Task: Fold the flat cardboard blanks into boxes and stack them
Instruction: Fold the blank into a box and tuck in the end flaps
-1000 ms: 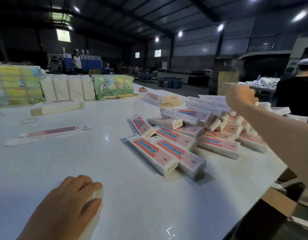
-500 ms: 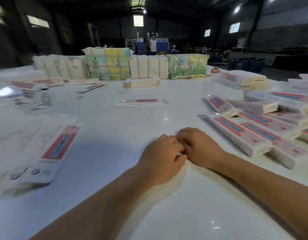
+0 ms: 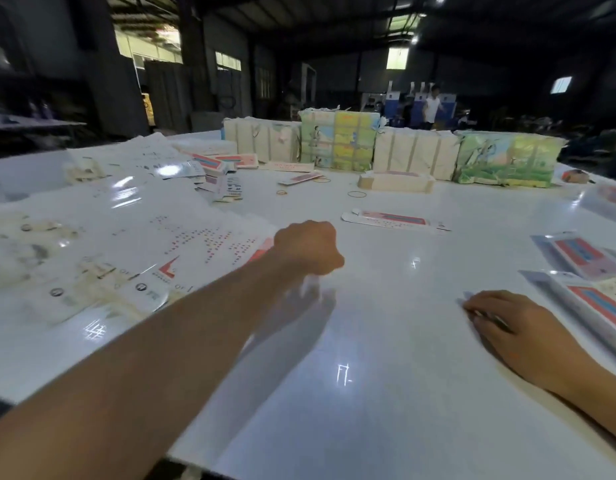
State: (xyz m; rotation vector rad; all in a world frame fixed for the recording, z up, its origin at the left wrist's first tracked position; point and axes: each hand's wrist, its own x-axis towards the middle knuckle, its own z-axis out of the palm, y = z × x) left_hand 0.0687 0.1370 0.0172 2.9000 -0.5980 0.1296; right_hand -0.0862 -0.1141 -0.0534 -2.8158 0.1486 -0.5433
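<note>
A fanned pile of flat white blanks with red and blue print covers the left of the white table. My left hand reaches out to the pile's right edge with its fingers curled under; blur hides whether it grips a blank. My right hand lies flat on the table, holding nothing, beside folded boxes at the right edge. A single flat blank lies beyond my left hand.
Wrapped bundles line the back of the table, with a low stack of blanks and rubber bands before them. A person stands far behind. The table's front edge runs just below my forearms.
The view has swung left. My hands, together at the table's middle half a second ago, have parted: the left went out to the blank pile, the right stayed by the folded boxes.
</note>
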